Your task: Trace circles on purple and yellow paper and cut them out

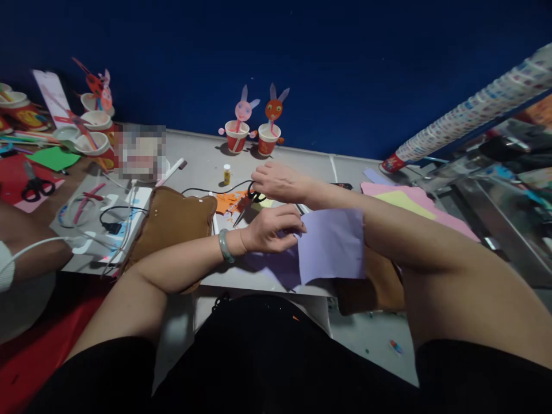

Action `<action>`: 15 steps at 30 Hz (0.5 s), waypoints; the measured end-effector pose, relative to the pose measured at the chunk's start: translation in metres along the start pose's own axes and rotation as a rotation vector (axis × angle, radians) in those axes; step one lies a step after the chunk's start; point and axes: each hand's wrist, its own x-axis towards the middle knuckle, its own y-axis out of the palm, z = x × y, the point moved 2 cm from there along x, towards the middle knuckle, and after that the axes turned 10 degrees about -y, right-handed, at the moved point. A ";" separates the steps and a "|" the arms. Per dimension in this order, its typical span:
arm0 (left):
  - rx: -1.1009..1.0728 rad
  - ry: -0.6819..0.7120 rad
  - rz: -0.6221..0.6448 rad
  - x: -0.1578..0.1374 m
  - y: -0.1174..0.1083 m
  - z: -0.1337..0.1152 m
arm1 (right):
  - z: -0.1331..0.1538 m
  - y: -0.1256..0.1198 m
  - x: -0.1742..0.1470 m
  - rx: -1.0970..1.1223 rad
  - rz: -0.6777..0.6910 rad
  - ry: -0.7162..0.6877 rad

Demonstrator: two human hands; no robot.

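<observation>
My left hand (278, 229), with a jade-coloured bangle on its wrist, pinches the edge of a sheet of purple paper (332, 246) above the front of the table. More purple paper (273, 265) lies in shadow beneath it. My right hand (278, 181) reaches across, further back, its fingers curled at the black handles of a pair of scissors (257, 193). The blades point down toward the front left. Beside them lie cut orange paper scraps (230, 202).
Two cups with rabbit figures (236, 137) stand by the blue wall. A small yellow bottle (226, 175) sits nearer. A brown cushion (175, 227) and power strip (129, 221) are at left; pink and yellow sheets (405, 204) and a long cup stack (470, 109) at right. Another person's arm (32, 238) rests far left.
</observation>
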 end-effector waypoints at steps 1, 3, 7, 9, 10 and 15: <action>0.013 0.014 0.018 -0.001 0.000 0.000 | 0.000 -0.003 -0.004 0.007 -0.009 0.018; 0.048 0.009 0.077 -0.003 0.001 0.001 | -0.005 -0.010 -0.017 0.052 -0.064 0.081; 0.185 0.052 0.157 -0.006 0.000 0.006 | -0.028 -0.019 -0.056 0.165 -0.227 0.284; 0.261 0.117 0.166 -0.006 -0.003 0.006 | -0.039 -0.015 -0.076 0.201 -0.287 0.373; 0.290 0.133 0.177 -0.005 -0.004 0.005 | -0.043 -0.011 -0.085 0.215 -0.319 0.416; 0.222 -0.078 0.164 0.001 -0.008 0.005 | -0.041 0.014 -0.112 0.675 -0.738 0.864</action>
